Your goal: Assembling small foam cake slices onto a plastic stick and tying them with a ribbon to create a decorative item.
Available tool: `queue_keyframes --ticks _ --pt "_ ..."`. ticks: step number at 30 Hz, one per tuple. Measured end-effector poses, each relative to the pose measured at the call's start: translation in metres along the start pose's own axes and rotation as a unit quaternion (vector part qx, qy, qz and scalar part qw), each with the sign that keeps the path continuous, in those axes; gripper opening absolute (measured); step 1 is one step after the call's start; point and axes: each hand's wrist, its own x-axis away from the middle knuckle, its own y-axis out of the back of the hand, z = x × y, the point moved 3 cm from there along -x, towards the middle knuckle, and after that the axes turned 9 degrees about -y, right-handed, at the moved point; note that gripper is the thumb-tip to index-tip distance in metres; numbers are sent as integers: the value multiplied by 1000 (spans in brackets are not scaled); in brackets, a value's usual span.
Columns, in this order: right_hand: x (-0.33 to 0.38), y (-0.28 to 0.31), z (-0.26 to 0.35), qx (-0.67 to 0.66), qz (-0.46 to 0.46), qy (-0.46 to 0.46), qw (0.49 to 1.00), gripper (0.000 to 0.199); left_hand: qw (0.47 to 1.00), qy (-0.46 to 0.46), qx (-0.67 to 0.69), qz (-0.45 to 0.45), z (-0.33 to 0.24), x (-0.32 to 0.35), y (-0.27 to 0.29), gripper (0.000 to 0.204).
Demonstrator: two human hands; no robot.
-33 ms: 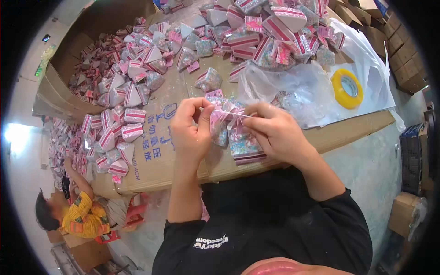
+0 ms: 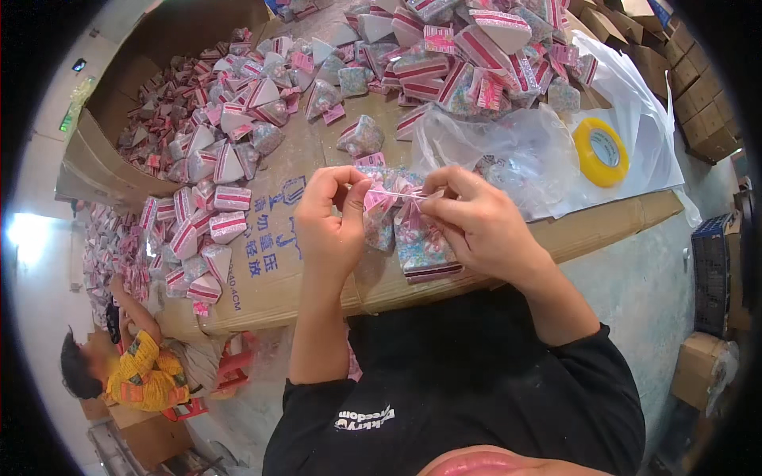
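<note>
Between my two hands a thin whitish cord is stretched almost level over the table's near edge. My left hand is closed, pinching the cord's left end between thumb and bent forefinger. At the other end my right hand pinches it, thumb against fingers. Just below the cord lies a sprinkle-covered, cake-slice-shaped piece with a pink and dark red striped side, partly behind my right fingers. Beside it, nearer my left hand, is another sprinkled piece. Whether the cord is joined to either piece is hidden.
Many similar wrapped pieces are heaped across the far side of the cardboard-covered table. More fill a large carton at left. Clear plastic bags and a yellow tape roll lie right. Another person sits at lower left.
My right fingertips have risen slightly and curled more, so the cord runs more level. My left hand keeps its place and its pinch.
</note>
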Motion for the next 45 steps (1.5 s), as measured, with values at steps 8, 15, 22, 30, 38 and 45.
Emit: queue_keyframes --ticks 8,15,22,30,38,45 --pt "-38 20 12 -65 90 67 992 14 997 -23 70 26 -18 -6 -2 11" --pt "-48 -2 -1 -235 173 -58 955 13 996 -42 60 59 -11 -9 5 9" --pt "-36 5 -4 -272 164 -87 944 8 966 -111 -182 145 52 2 -2 37" --pt "-30 20 -2 -197 122 -61 971 9 951 -180 -186 171 58 -7 15 19" --pt "-18 23 -7 -184 75 -17 980 5 950 -141 -265 91 72 20 80 13" --pt "-25 22 2 -143 53 32 988 7 964 195 -181 -15 112 105 150 9"
